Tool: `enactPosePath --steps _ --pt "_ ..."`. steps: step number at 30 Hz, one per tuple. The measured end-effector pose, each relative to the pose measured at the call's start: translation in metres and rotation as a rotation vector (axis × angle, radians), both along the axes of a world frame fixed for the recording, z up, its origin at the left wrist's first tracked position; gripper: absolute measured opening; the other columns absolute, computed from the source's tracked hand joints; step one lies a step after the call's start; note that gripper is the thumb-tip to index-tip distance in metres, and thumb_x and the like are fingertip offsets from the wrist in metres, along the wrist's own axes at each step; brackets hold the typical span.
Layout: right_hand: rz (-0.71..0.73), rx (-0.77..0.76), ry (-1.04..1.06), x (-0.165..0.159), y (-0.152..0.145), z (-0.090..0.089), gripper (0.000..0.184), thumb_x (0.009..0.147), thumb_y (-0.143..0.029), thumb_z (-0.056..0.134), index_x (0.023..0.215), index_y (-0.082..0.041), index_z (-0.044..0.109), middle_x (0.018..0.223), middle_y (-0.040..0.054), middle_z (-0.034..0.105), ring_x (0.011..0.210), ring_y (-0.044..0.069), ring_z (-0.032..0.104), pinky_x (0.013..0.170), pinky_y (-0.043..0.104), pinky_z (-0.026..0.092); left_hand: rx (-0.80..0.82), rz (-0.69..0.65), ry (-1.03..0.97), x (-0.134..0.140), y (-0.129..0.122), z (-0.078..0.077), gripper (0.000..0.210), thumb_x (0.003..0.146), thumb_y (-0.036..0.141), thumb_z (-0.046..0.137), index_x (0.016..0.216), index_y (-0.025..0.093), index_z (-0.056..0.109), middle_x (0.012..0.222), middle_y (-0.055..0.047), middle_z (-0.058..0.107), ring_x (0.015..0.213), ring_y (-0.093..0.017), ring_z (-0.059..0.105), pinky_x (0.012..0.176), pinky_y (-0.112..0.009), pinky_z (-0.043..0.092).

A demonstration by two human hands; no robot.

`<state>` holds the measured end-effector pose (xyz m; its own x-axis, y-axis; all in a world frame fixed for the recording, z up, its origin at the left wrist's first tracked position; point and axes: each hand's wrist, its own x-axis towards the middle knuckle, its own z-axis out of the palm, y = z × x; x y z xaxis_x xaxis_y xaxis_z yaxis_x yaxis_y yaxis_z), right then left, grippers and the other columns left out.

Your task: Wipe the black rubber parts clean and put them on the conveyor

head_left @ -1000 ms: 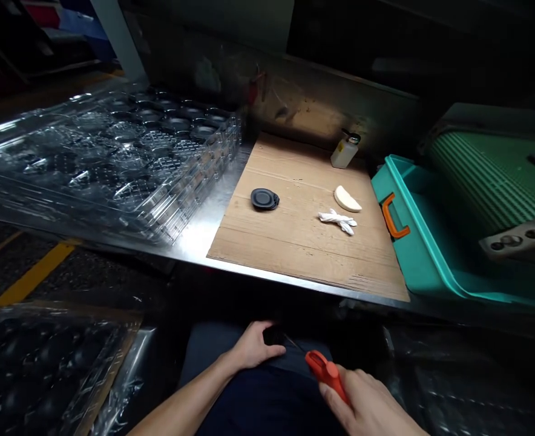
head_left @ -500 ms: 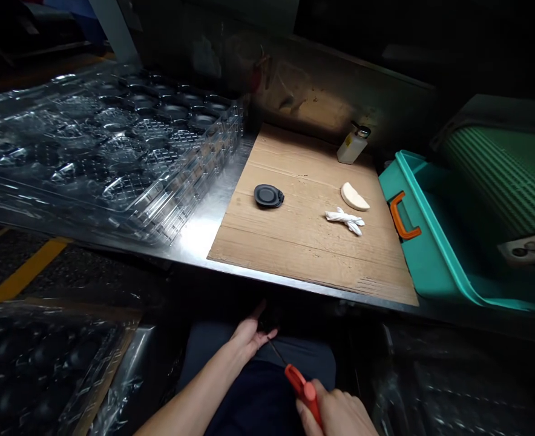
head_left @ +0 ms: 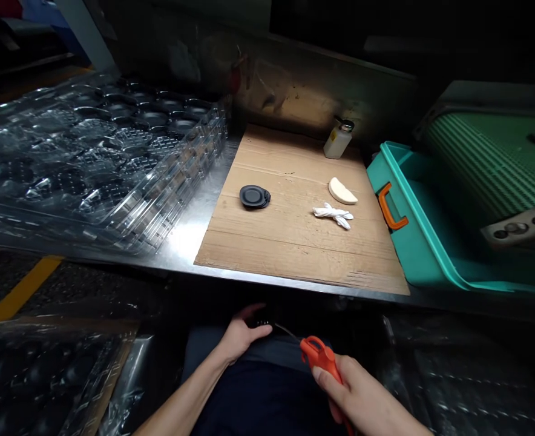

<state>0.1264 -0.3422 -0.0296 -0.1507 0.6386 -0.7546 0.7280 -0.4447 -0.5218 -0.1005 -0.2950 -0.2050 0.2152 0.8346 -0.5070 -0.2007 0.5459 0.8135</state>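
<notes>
Below the table edge, over my lap, my left hand [head_left: 244, 334] is closed round a small dark part [head_left: 262, 318], mostly lost in shadow. My right hand [head_left: 351, 387] grips an orange air blow gun [head_left: 322, 358], its thin metal nozzle pointing left at that part. On a cardboard sheet [head_left: 267, 242] on the table lies a round black plastic piece [head_left: 253, 197] with a small tab at its right. A white half-round pad [head_left: 341, 191] and a knotted white cloth [head_left: 333, 214] lie to the right of it.
Stacked clear plastic trays [head_left: 158, 188] fill the table's left. A bottle with a dark cap [head_left: 339, 139] stands at the back. At right sit a teal bin [head_left: 399, 227] with an orange handle and a green ribbed belt [head_left: 489, 157]. Another tray [head_left: 45, 375] lies low left.
My right hand has turned the blow gun and raised it, so its nozzle now lies flatter. My left hand has tilted the dark part and shifted slightly left. The whole view has shifted a little.
</notes>
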Motion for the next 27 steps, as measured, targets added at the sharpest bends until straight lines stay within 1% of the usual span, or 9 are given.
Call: enactPosePath --steps 4,7,10,13,15,18,21,24,27 --pt "-0.015 -0.017 0.027 0.009 -0.004 -0.006 0.044 0.093 -0.057 0.035 0.079 -0.019 0.053 0.057 -0.0016 0.061 0.05 0.011 0.054 0.049 0.02 0.036 0.117 -0.218 0.098 -0.006 -0.001 0.007 0.063 0.057 0.023 0.085 0.117 0.019 0.068 0.119 -0.013 0.067 0.114 -0.03 0.059 0.104 -0.04 0.041" --pt "-0.018 0.007 0.023 0.017 -0.01 -0.013 0.045 0.093 -0.056 0.035 0.074 -0.019 0.051 0.059 -0.0007 0.063 0.053 0.012 0.057 0.051 0.021 0.038 0.106 -0.243 0.088 -0.004 -0.003 0.007 0.064 0.056 0.021 0.086 0.117 0.019 0.068 0.122 -0.013 0.066 0.116 -0.029 0.058 0.106 -0.039 0.04" --pt "0.022 0.071 -0.007 0.016 -0.013 -0.018 0.044 0.095 -0.054 0.033 0.077 -0.02 0.053 0.06 -0.0005 0.064 0.056 0.014 0.06 0.053 0.022 0.038 -0.04 -0.059 -0.008 0.001 0.0 0.004 0.061 0.06 0.025 0.085 0.117 0.019 0.066 0.122 -0.013 0.065 0.112 -0.029 0.061 0.098 -0.04 0.047" --pt "0.177 0.215 -0.097 0.006 -0.017 -0.024 0.039 0.095 -0.05 0.034 0.083 -0.021 0.058 0.071 0.0029 0.068 0.065 0.018 0.064 0.058 0.025 0.037 -0.303 0.194 -0.191 0.009 0.005 -0.001 0.05 0.07 0.032 0.08 0.114 0.017 0.063 0.115 -0.015 0.067 0.101 -0.027 0.066 0.086 -0.043 0.054" --pt "0.276 0.277 -0.21 -0.002 -0.022 -0.031 0.036 0.094 -0.045 0.035 0.089 -0.02 0.06 0.077 0.006 0.069 0.07 0.022 0.066 0.061 0.027 0.036 -0.445 0.292 -0.32 0.016 0.007 -0.003 0.045 0.073 0.035 0.077 0.109 0.013 0.061 0.108 -0.016 0.068 0.096 -0.027 0.068 0.082 -0.043 0.056" --pt "0.336 0.268 -0.305 -0.011 -0.032 -0.042 0.033 0.093 -0.041 0.036 0.095 -0.02 0.061 0.077 0.0074 0.07 0.071 0.025 0.068 0.059 0.027 0.034 -0.551 0.338 -0.447 0.026 0.009 -0.002 0.044 0.079 0.039 0.072 0.111 0.012 0.059 0.103 -0.017 0.069 0.096 -0.028 0.069 0.078 -0.038 0.059" --pt "0.342 0.212 -0.277 -0.002 -0.046 -0.048 0.026 0.088 -0.04 0.045 0.09 -0.022 0.063 0.072 0.005 0.07 0.067 0.025 0.067 0.057 0.027 0.033 -0.608 0.303 -0.426 0.031 0.008 0.003 0.047 0.085 0.036 0.065 0.125 0.017 0.053 0.101 -0.016 0.069 0.093 -0.03 0.07 0.069 -0.034 0.06" --pt "0.155 0.248 -0.272 0.036 -0.059 -0.056 0.029 0.09 -0.043 0.042 0.088 -0.023 0.063 0.074 0.0036 0.07 0.071 0.023 0.067 0.061 0.026 0.037 -0.584 0.341 -0.34 0.032 0.006 0.009 0.047 0.089 0.024 0.059 0.135 0.025 0.046 0.105 -0.013 0.069 0.096 -0.028 0.07 0.073 -0.035 0.06" --pt "-0.291 0.328 -0.396 0.11 -0.07 -0.067 0.039 0.093 -0.047 0.035 0.085 -0.021 0.063 0.075 0.0043 0.069 0.073 0.023 0.067 0.065 0.028 0.041 -0.583 0.288 -0.296 0.031 0.008 0.012 0.048 0.088 0.017 0.059 0.134 0.018 0.046 0.113 -0.016 0.068 0.104 -0.031 0.067 0.079 -0.038 0.061"
